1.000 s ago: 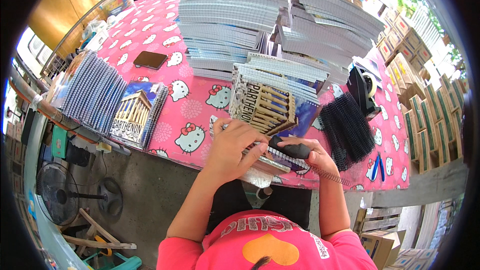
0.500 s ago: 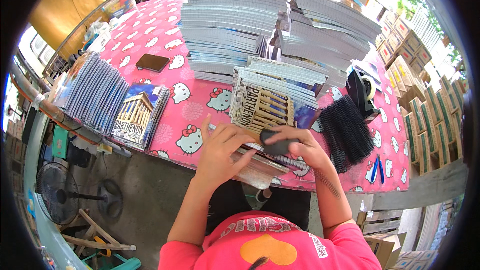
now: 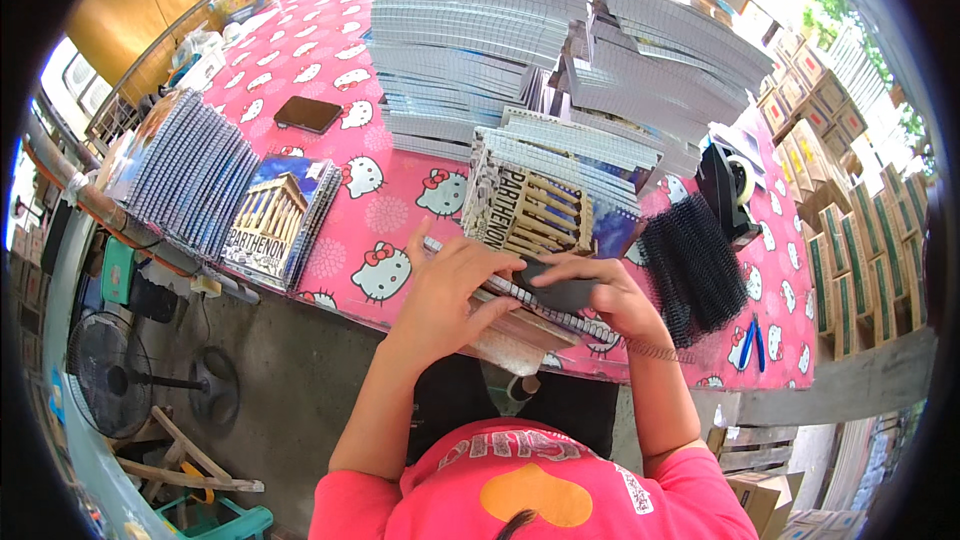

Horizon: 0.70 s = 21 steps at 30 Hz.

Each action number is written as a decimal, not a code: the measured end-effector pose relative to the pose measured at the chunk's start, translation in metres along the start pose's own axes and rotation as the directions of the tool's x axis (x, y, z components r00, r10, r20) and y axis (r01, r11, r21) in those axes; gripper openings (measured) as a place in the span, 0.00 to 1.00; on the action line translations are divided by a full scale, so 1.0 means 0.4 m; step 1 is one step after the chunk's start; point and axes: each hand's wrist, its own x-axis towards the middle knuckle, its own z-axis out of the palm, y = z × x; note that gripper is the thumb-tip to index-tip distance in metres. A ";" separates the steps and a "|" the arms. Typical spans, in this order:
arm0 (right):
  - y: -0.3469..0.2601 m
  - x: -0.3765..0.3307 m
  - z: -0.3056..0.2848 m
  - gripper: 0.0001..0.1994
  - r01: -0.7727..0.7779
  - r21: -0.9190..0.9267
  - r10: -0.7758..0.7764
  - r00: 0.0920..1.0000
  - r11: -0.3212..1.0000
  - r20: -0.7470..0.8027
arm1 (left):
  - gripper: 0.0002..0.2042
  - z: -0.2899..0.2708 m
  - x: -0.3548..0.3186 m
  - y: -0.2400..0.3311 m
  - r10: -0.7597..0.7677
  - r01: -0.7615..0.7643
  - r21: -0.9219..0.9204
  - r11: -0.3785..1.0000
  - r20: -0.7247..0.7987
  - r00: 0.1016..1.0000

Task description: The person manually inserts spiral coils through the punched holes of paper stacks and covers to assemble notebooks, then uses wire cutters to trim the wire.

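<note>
A notebook [image 3: 545, 312] stands on its edge near the table's front, its punched spine facing up. My left hand [image 3: 443, 292] grips its left part, thumb on the near side and fingers over the far side. In my right hand [image 3: 612, 298] is a dark grey pad-like piece [image 3: 560, 290], pressed against the spine; its exact kind I cannot make out. A thin dark spiral binding coil [image 3: 658, 350] sticks out past the spine's right end, beside my right wrist. Just beyond my hands lies a fanned stack of notebooks [image 3: 535, 212] with a temple on the cover.
Tall stacks of page blocks [image 3: 480, 30] rise at the back. Loose black coils [image 3: 692, 268], blue pliers [image 3: 756, 342] and a tape dispenser [image 3: 728, 190] are at right. Coil-bound notebooks [image 3: 195, 185] and a phone [image 3: 308, 114] are at left. A fan [image 3: 115, 375] stands below the table.
The coil's free end has swung up off my right forearm and now points right. My right hand and the grey piece have shifted slightly along the spine; my left hand keeps its grip.
</note>
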 end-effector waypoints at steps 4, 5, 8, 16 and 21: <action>0.012 -0.012 -0.021 0.36 0.004 -0.003 -0.004 0.988 1.000 -0.157 | 0.11 -0.004 0.001 -0.016 0.085 -0.086 0.034 0.996 0.048 0.995; 0.012 -0.016 -0.029 0.38 0.057 -0.034 -0.062 0.980 0.998 -0.189 | 0.11 -0.003 0.001 -0.024 0.098 -0.100 0.037 0.994 0.053 0.994; -0.001 -0.031 -0.015 0.40 0.060 0.034 -0.052 0.977 0.998 -0.209 | 0.10 0.003 -0.002 -0.034 0.096 -0.102 0.083 0.991 0.071 0.993; 0.026 -0.045 -0.005 0.38 0.067 0.103 -0.047 0.981 0.992 -0.190 | 0.06 0.002 -0.002 -0.034 0.058 -0.071 0.146 0.987 0.094 0.994; -0.004 -0.009 -0.002 0.36 0.046 0.038 -0.042 0.994 0.998 -0.096 | 0.07 -0.009 -0.005 -0.030 0.085 -0.085 0.026 0.996 -0.005 0.996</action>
